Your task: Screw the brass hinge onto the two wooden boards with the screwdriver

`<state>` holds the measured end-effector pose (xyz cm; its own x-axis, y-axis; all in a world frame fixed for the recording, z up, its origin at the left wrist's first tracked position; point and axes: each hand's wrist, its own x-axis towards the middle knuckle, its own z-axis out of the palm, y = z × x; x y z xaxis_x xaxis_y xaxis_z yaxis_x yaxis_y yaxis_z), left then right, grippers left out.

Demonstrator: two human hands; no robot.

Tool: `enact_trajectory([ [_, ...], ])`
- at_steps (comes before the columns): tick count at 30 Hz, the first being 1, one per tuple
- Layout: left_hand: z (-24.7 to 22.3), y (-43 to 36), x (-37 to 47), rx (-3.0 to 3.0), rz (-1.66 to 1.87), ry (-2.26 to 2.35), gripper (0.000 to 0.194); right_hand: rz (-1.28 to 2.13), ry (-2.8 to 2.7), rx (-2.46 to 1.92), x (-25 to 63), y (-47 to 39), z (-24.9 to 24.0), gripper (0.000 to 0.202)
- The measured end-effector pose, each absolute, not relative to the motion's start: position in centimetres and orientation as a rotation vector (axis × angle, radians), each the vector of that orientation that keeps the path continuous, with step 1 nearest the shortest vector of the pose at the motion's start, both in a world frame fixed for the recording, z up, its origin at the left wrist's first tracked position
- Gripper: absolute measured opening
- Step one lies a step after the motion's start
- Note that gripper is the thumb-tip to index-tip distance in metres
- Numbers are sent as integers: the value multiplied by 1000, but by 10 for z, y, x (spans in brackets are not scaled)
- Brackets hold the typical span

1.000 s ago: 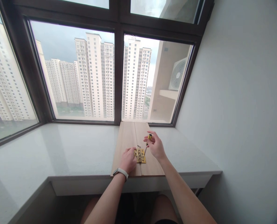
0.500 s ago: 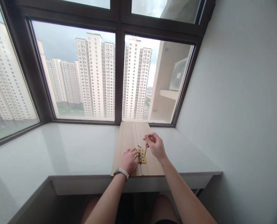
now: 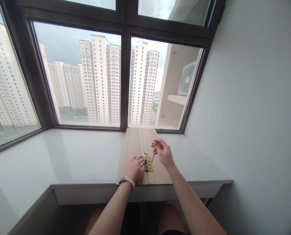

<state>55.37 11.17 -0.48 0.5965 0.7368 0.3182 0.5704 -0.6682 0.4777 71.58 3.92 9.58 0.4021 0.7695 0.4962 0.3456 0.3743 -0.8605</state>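
Note:
Two pale wooden boards, the left board (image 3: 133, 142) and the right board (image 3: 150, 138), lie side by side with a thin seam between them. A brass-coloured hinge (image 3: 150, 164) spans that seam near the front. My left hand (image 3: 136, 168) lies palm down, its fingers stretched over the hinge's left leaf and covering much of it. My right hand (image 3: 164, 153) is closed around the handle of a small yellow-and-black screwdriver (image 3: 155, 149). The shaft slants down to the hinge's right leaf. Small screws (image 3: 146, 154) appear to lie just beyond the hinge.
The boards rest on a white window ledge (image 3: 86, 156), reaching from its front edge to the dark window frame (image 3: 125, 81). A white wall (image 3: 253, 107) rises on the right. My knees are below the ledge.
My right hand's fingers have shifted around the screwdriver handle, showing it turned a little. My left hand stays in place on the hinge.

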Motion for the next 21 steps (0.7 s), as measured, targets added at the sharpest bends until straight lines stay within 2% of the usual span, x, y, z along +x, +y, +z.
enact_trajectory([
  [21,-5,112,553,2492,738,1048,37,330,-1110,-1198,715,37,95,52],
])
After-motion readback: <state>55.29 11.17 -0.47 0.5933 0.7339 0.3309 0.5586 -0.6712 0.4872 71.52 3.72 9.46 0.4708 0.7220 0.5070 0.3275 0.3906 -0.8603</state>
